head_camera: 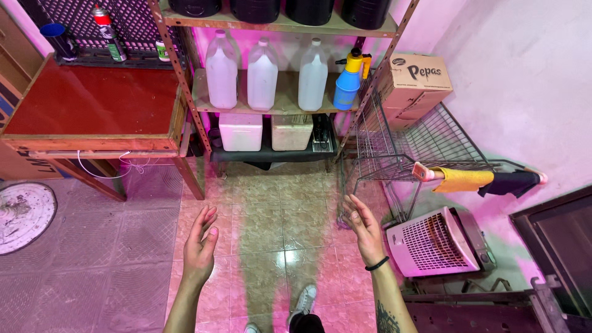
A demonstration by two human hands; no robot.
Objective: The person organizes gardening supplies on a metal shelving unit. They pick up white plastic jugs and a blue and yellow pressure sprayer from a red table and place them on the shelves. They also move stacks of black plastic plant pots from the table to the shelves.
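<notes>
Both hands are raised over the glossy beige floor tiles (271,216), palms turned toward each other and fingers loosely spread: the left hand (200,243) and the right hand (362,225) (a black band circles its wrist) each hold nothing and touch nothing. Below them the toe of a grey and white sneaker (303,302) shows at the bottom edge.

Nearest the right hand stands the metal wire shopping cart (410,145), its handle wrapped in an orange and black cloth (487,180); a white grilled heater (435,240) sits on the floor just beside it. My judgement is that a reach to the right could catch the cart's wire frame or the draped cloth, and that the shiny tiles could be slippery underfoot.

Straight ahead, on the slotted metal shelf rack (185,92), three translucent white plastic jugs (262,74) stand upright in a row; whether they are full I cannot tell. A blue and yellow spray bottle (348,80) stands beside them, near a brown cardboard box (413,80) tilted in the cart. Two white foam boxes (265,131) sit closed on the lowest shelf, contents hidden. To the left, the red-topped wooden surface (92,102) is well apart from the hands.
</notes>
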